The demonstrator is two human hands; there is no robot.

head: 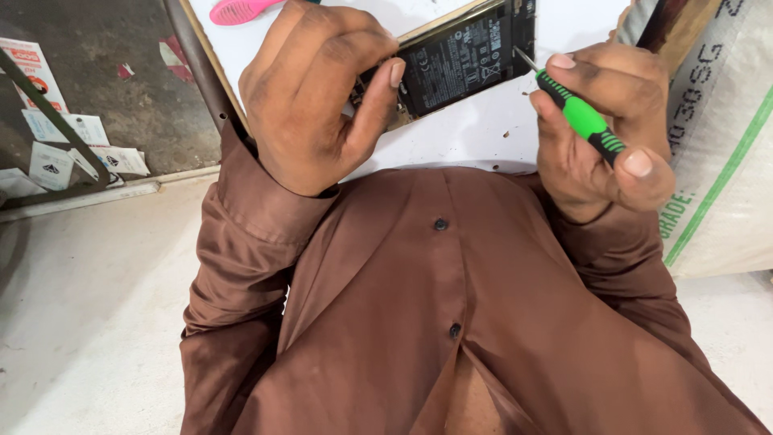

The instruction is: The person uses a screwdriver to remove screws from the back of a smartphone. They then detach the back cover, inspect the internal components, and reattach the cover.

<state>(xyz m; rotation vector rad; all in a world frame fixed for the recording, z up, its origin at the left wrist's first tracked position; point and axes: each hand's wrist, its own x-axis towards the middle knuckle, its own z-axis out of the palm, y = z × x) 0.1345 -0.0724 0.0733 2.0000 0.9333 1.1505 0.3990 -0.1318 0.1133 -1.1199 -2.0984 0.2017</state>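
I see my right hand [600,137] gripping the screwdriver [581,119], tip aimed up-left at the opened phone [459,56] my left hand [318,93] clasps.

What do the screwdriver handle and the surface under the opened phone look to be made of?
Screwdriver handle: likely plastic with rubbery grip, matte green with black ribbed bands; thin shiny metal shaft. Work surface: smooth white board, probably laminate or painted wood, with a brown edge.

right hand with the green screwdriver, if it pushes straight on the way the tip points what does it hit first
Probably the opened phone held by the left hand: the screwdriver in the right hand already has its tip at the edge nearest it.
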